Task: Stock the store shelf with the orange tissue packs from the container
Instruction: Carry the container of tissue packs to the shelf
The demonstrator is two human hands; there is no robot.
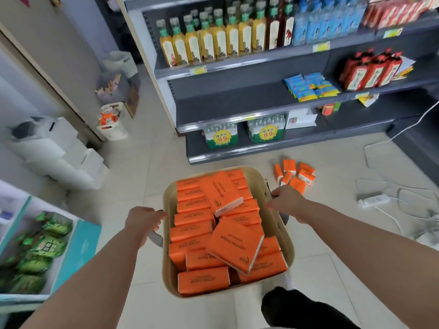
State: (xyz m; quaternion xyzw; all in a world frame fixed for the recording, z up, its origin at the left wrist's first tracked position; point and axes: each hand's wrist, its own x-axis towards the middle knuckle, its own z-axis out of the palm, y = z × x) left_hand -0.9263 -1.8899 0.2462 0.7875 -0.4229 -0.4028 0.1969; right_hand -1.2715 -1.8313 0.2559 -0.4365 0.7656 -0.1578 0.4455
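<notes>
A beige container (261, 184) hangs in front of me above the floor, filled with several orange tissue packs (234, 246) marked COTTON TISSUE. My left hand (142, 222) grips the dark handle on its left side. My right hand (287, 200) grips the handle on its right side. The grey store shelf (237, 100) stands just beyond; the left part of its middle level is bare. A small heap of smaller orange packs (294, 175) lies on the floor to the right of the container.
Bottles (206, 41) fill the upper shelf; blue packets (308, 86) and red boxes (373, 70) sit to the right, water packs (221, 136) at the bottom. A power strip with white cables (375, 200) lies on the floor at right. A box of green packets (40, 248) stands at left.
</notes>
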